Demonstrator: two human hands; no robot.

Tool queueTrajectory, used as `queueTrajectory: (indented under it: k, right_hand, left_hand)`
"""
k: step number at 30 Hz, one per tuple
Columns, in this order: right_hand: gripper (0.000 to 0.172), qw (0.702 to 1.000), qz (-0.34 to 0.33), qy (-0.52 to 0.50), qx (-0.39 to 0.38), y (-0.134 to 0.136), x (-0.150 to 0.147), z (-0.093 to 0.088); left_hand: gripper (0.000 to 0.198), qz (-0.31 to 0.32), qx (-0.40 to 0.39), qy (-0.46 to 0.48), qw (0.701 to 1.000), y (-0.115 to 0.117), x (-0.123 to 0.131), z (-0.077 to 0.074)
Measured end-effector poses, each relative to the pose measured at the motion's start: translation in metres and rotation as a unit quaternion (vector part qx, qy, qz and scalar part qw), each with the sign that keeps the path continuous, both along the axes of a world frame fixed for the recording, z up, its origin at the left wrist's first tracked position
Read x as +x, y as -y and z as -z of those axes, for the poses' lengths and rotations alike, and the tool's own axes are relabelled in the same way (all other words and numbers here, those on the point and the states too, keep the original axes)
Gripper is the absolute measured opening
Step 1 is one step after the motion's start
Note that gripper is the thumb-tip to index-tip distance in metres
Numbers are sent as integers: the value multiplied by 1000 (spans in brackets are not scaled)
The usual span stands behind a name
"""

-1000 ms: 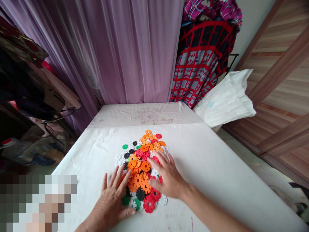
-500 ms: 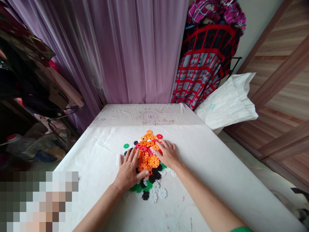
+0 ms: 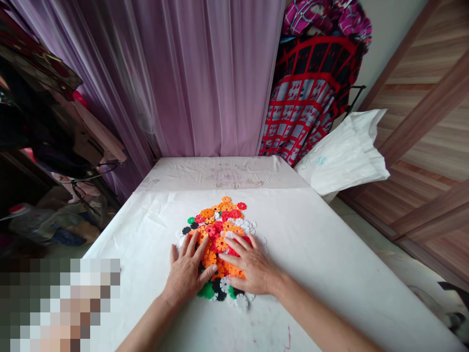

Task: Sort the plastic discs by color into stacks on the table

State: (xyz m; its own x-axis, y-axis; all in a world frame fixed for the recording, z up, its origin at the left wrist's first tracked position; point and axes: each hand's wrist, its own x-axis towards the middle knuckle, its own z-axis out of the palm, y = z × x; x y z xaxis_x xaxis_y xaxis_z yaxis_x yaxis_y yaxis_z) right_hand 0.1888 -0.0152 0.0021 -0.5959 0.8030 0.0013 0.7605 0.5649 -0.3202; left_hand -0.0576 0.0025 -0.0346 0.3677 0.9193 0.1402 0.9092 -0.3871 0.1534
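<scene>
Now the left hand (image 3: 186, 275) and right hand (image 3: 252, 264) slide nearer on the pile of plastic snowflake discs (image 3: 220, 230) than a moment ago, fingers spread flat, gripping nothing.

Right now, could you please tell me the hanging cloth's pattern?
The hanging cloth: red grid around pale panels, head view.

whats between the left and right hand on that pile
In the head view, a strip of overlapping orange and red plastic flower-shaped discs lies between the left hand and the right hand.

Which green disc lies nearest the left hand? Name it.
Green disc just below the left hand; the others lie farther right and up the pile.
</scene>
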Motion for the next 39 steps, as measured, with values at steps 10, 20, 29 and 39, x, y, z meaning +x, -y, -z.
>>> queueTrajectory:
  k: [10, 20, 29, 39]
  right_hand:
    - [51, 971, 231, 38, 37, -60, 17, 11]
    - [48, 981, 190, 1, 41, -18, 10, -3]
    - [59, 993, 54, 11, 108, 19, -1, 24]
    - [73, 946, 251, 2, 204, -17, 32, 36]
  left_hand:
    - [85, 139, -24, 6, 990, 2, 19, -7]
    - [83, -9, 13, 6, 1000, -2, -13, 1]
    - [93, 152, 57, -22, 986, 29, 11, 8]
    - [104, -18, 58, -4, 998, -10, 13, 4]
